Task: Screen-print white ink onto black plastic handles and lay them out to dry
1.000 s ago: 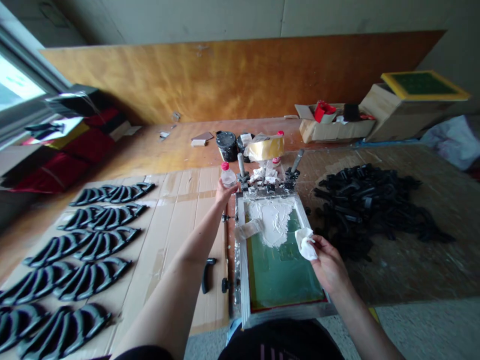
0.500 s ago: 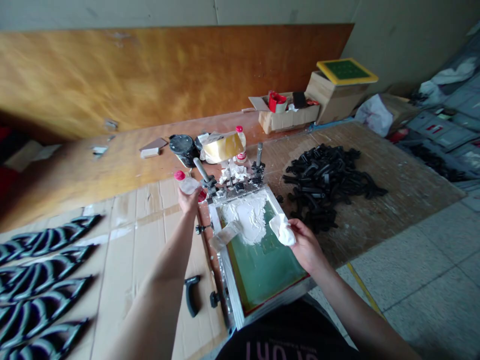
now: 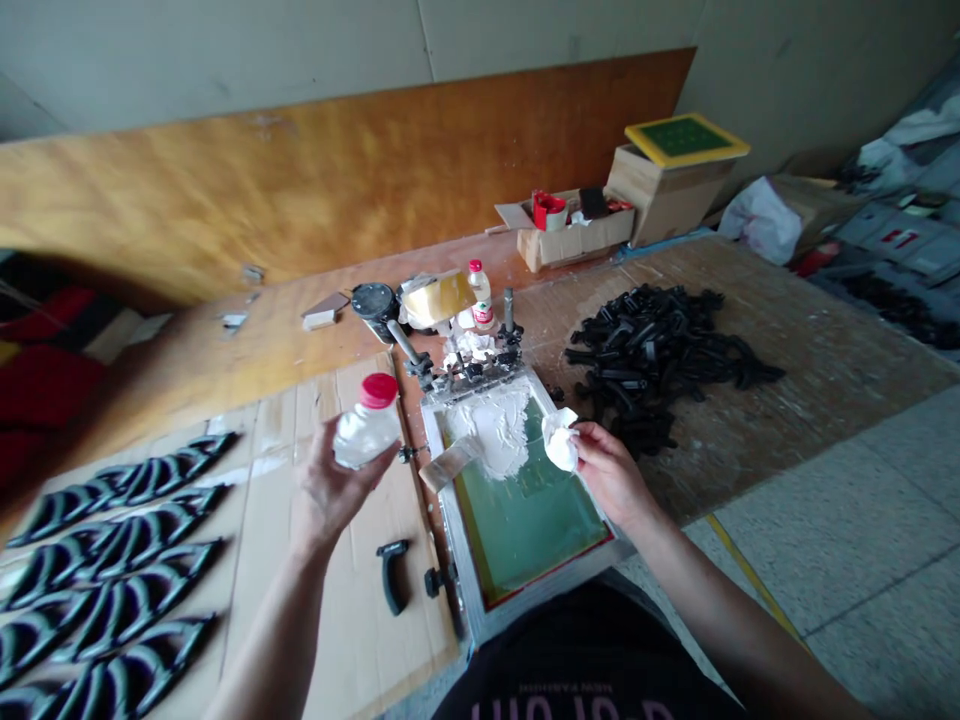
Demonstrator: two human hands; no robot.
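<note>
My left hand (image 3: 330,490) holds a clear plastic bottle with a red cap (image 3: 367,422), raised above the cardboard to the left of the printing frame. My right hand (image 3: 611,475) grips a crumpled white cloth (image 3: 561,442) at the right edge of a silk-screen frame (image 3: 450,520) with green mesh (image 3: 525,510). Thick white paste (image 3: 487,425) covers the mesh's far end. A flat scraper (image 3: 450,464) rests on the mesh, between my hands. The frame's far edge is held in a metal hinge clamp (image 3: 465,368), crusted with white.
Rows of black curved parts (image 3: 120,560) lie on cardboard (image 3: 330,420) at left, with a black handle (image 3: 392,575) near the frame. A heap of black parts (image 3: 645,360) lies at right. A black can (image 3: 373,310), a taped package (image 3: 439,300) and a bottle (image 3: 481,297) stand behind the clamp.
My left hand has lifted the bottle up and toward me, away from the clamp, turning it into view. My view has swung right. The cloth stays in my right hand.
</note>
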